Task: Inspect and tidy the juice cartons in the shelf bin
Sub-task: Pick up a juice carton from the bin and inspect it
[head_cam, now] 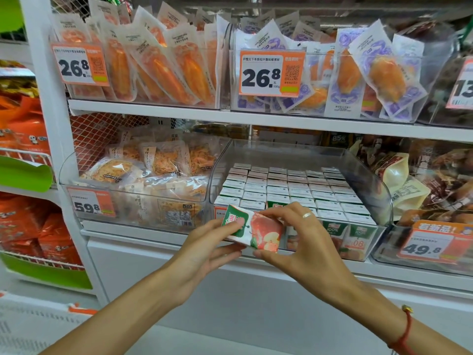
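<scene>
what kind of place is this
Most likely a shop aisle: white shelves hold clear bins of packaged snacks, orange price tags hang on the bins, and rows of juice cartons fill one bin.

Bright, even light from above; soft glare on the clear bin [363, 160]; edges bend and blur slightly.

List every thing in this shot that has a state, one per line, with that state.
Left hand: grip pinching the held carton's left end.
Right hand: grip pinching the same carton's right end.
Held juice carton: out of the bin, tilted, in front of its front wall.
Clear bin: open-topped, nearly full.
Binned cartons: upright, in neat rows, a gap at the front left.
</scene>
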